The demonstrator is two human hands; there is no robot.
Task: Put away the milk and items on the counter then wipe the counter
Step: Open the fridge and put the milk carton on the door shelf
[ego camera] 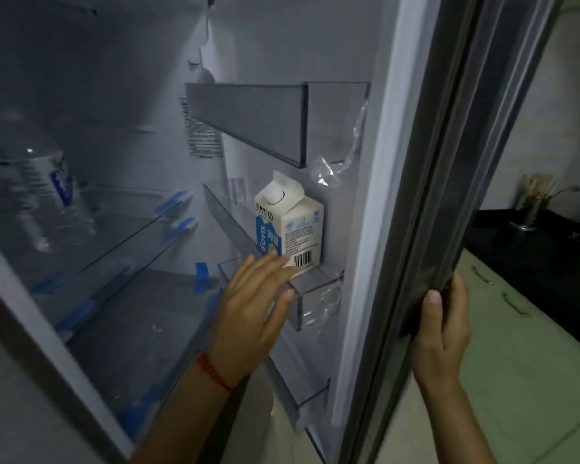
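Observation:
A white and blue milk carton (293,219) stands upright in the middle clear bin (318,296) of the open fridge door (426,195). My left hand (253,313) is open, fingers spread, just in front of and below the carton, its fingertips at the carton's lower edge. My right hand (444,326) grips the outer edge of the fridge door, thumb on the near side.
Inside the fridge, glass shelves (114,249) carry blue tape strips, and a water bottle (47,195) lies on the upper left shelf. Behind the door at the right, a dark counter (533,256) holds a utensil holder (533,202). Pale drawers (503,296) sit below it.

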